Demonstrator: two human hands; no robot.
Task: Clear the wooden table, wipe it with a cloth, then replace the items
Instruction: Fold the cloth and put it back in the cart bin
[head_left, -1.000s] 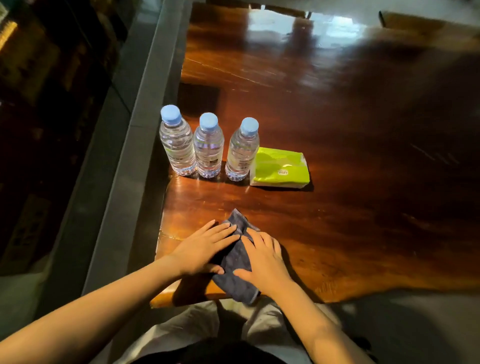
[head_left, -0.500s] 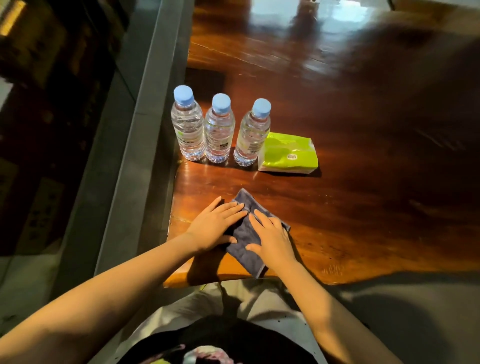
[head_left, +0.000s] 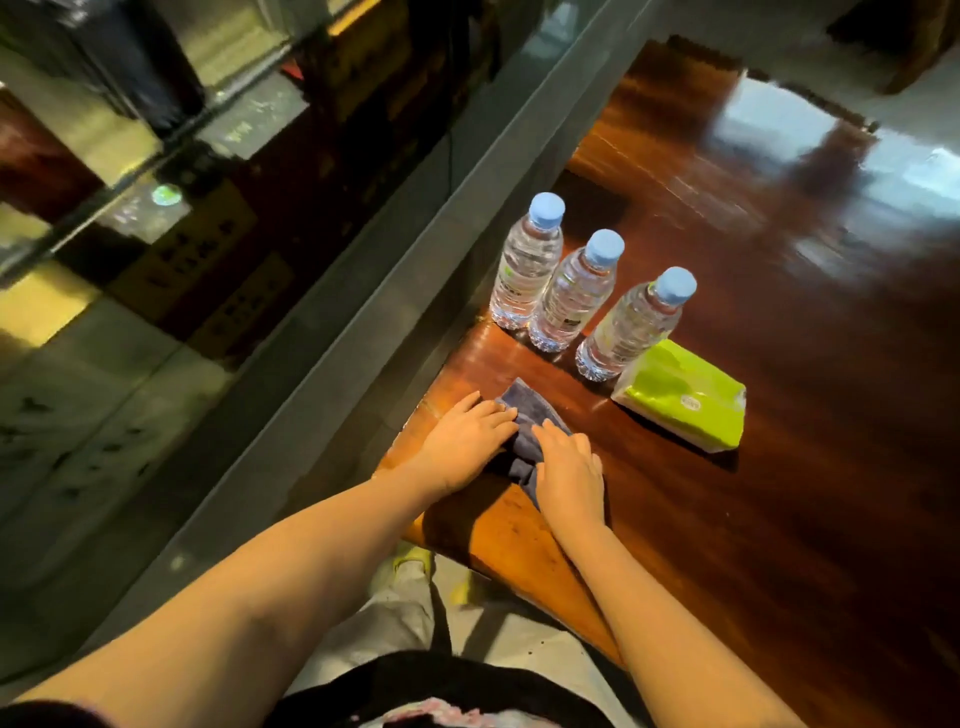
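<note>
A dark blue cloth lies bunched on the glossy wooden table near its front left corner. My left hand and my right hand both press flat on the cloth, fingers extended. Just beyond the hands, three clear water bottles with blue caps stand in a diagonal row: one, a second, a third. A green tissue pack lies flat to the right of the third bottle.
A grey ledge runs along the table's left edge, with dark glass and reflections beyond it. The table's far end shines with window glare. My light trousers show below the table's front edge.
The camera has swung and tilted, so the table now runs diagonally. Both hands stay on the cloth, which looks more bunched between them than before.
</note>
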